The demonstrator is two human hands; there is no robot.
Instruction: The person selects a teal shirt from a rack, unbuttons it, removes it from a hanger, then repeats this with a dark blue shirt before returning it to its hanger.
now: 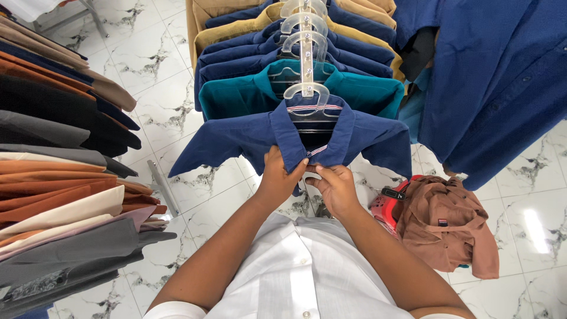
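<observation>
A navy blue shirt [236, 139] hangs on a clear plastic hanger [307, 93] at the front of a row of hung shirts. My left hand [279, 177] pinches the left side of its collar and front edge. My right hand [338, 188] grips the other front edge just below the collar, touching the left hand. Behind it hang a teal shirt [242, 94], then more navy and mustard shirts. My white shirt fills the bottom of the view.
A rack of brown, orange, grey and black garments [59, 177] crowds the left side. A large blue garment [502, 77] hangs at the right. A brown shirt [449, 224] lies over a red stool [387, 207] on the white marble floor [159, 77].
</observation>
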